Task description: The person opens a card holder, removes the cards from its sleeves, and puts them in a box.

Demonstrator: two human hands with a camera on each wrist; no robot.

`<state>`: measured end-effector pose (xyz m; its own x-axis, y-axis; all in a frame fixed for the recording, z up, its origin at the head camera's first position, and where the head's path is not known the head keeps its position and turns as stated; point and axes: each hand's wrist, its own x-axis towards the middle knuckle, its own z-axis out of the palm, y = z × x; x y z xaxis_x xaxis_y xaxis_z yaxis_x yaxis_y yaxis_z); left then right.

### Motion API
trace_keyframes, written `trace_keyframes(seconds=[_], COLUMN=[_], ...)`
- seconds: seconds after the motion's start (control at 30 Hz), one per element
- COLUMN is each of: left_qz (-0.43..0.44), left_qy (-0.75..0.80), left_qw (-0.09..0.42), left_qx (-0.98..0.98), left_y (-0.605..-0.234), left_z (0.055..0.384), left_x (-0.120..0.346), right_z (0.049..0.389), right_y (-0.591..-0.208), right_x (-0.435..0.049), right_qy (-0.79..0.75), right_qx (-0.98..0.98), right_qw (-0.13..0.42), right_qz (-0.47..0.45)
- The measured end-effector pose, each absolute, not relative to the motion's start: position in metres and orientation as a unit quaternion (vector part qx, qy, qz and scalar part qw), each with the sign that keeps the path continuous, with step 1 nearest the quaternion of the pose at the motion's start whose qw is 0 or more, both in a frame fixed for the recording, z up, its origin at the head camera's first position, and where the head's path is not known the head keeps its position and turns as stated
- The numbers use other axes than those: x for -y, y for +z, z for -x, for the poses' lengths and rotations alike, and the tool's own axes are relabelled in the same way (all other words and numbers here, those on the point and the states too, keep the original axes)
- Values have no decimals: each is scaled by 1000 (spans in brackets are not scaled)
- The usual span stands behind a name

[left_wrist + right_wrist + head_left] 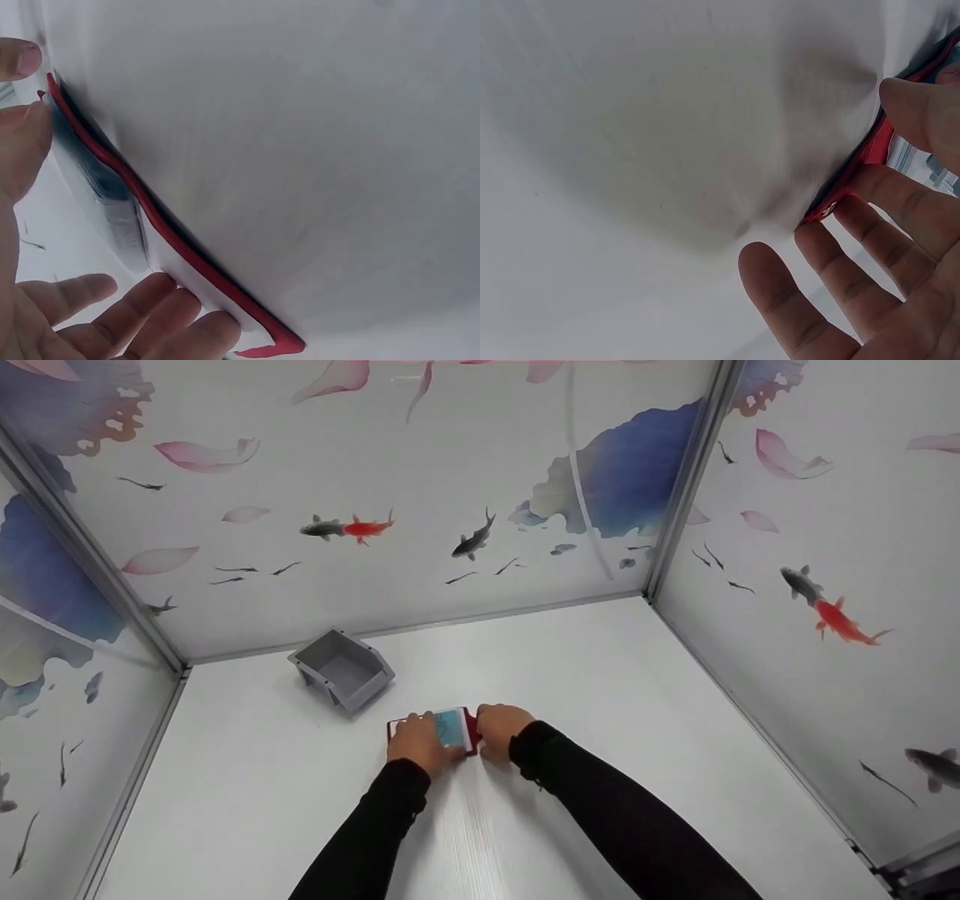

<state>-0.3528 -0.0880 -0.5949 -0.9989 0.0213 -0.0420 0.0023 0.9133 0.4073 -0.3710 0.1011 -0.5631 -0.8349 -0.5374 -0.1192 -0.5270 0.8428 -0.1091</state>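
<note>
A thin red card holder [471, 729] lies on the white table, with a layered blue-and-white stack [109, 199] on its upper face. My left hand [418, 745] holds it from above. In the left wrist view the thumb touches the blue end, and several fingertips rest on the white part. At the red end, my right hand [502, 729] pinches the flap [831, 206], which bears a small white mark. The right wrist view shows the thumb on one side of it and fingers on the other. The left hand hides much of the holder's face.
A grey open-topped bin [343, 667] stands tilted toward the view, behind and left of the hands. White panels printed with fish and petals [465, 472] enclose the white tabletop [637, 675] on the back, left and right. Metal posts [686, 472] mark the corners.
</note>
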Motion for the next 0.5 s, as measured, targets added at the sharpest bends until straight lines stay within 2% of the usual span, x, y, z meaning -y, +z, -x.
trace_keyframes(seconds=[0.13,0.5], left_qz=[-23,-54], left_qy=[204,253], left_qw=[18,44], left_qx=[-979,-965], left_y=[-593,-573], left_z=[352,342], left_x=[93,109], right_z=[371,374], right_y=[-562,-561], right_x=[-101,-101], right_qy=[-35,-13], right_qx=[-956,-954], right_qw=[74,65], right_qz=[283,291])
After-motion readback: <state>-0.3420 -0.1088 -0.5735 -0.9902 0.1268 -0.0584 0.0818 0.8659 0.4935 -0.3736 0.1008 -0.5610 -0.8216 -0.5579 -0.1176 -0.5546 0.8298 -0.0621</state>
